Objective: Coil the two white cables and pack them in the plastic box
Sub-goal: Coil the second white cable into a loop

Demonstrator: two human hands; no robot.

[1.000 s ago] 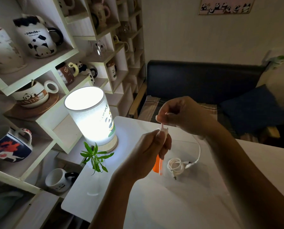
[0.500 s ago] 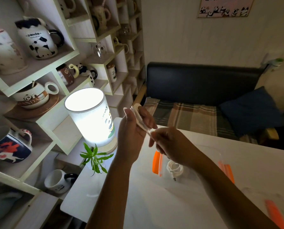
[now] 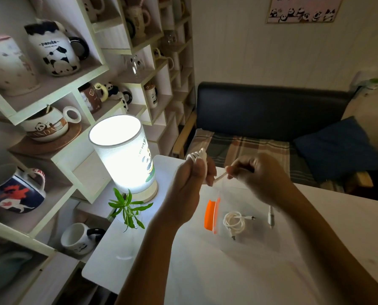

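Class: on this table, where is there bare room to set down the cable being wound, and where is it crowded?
Free: the near table between the forearms. Crowded: the far left corner, with lamp and plant, and around the plastic box holding the coiled cable.

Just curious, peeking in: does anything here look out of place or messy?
Nothing stands out. One white cable lies coiled in the clear plastic box; the left hand and right hand hold the other cable.

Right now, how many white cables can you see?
2. One coiled cable lies in the clear plastic box on the table. The other cable is wound around the left hand, its end pinched by the right hand.
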